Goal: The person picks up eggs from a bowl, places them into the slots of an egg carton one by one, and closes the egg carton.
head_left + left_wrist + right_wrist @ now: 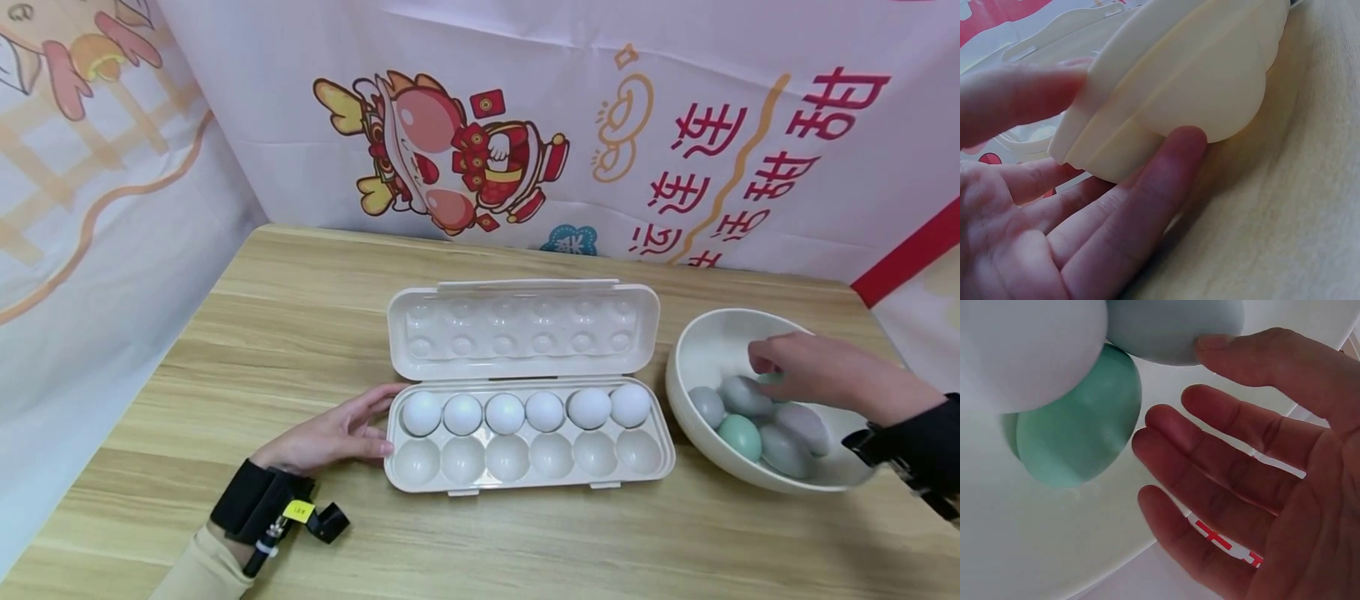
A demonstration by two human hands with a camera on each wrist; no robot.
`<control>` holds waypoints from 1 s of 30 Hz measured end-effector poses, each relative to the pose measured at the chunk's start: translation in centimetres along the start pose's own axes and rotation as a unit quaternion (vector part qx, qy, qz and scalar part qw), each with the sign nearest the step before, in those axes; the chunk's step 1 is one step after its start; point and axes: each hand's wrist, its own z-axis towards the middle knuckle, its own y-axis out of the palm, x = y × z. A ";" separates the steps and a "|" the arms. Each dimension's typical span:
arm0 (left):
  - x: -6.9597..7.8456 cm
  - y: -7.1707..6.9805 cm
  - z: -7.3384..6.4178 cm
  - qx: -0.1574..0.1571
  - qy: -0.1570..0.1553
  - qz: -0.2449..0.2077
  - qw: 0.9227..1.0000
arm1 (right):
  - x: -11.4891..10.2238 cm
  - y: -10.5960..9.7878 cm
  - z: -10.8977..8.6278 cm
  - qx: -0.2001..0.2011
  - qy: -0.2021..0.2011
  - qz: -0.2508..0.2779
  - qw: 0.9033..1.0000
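My left hand point(330, 437) grips the left end of a cream plastic egg carton point(507, 460), thumb at the near side and fingers round the back. In the left wrist view a fingertip point(1186, 139) presses under its rounded cup. White eggs point(505, 414) fill the back row; the front row shows bare cups. Inside a cream bowl point(705, 350), my right hand point(825, 371) reaches over grey eggs point(786, 450) and a green egg point(740, 437). The right wrist view has its fingers loosely spread beside the green egg, thumb tip at the edge of a bluish-grey egg point(1175, 328).
The carton's dimpled lid point(525, 329) lies folded back behind it. Both carton and bowl stand on a wood-grain table point(315, 292), the bowl close to the carton's right end. A printed cloth point(300, 183) hangs behind the table.
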 end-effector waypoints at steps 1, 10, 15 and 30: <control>0.0 0.0 0.0 0.001 0.000 0.002 1.000 | 0.1 0.1 -0.1 -0.002 0.004 0.000 1.000; 0.0 0.0 0.0 0.002 0.005 0.007 1.000 | 0.6 0.6 -0.9 -0.023 0.037 0.006 0.999; 0.1 0.2 0.0 0.007 -0.001 0.008 1.000 | 0.6 0.8 -1.5 -0.042 0.048 0.021 0.998; 0.2 0.2 0.1 0.017 -0.021 0.025 0.999 | 0.4 1.0 -1.5 -0.100 0.033 0.059 0.993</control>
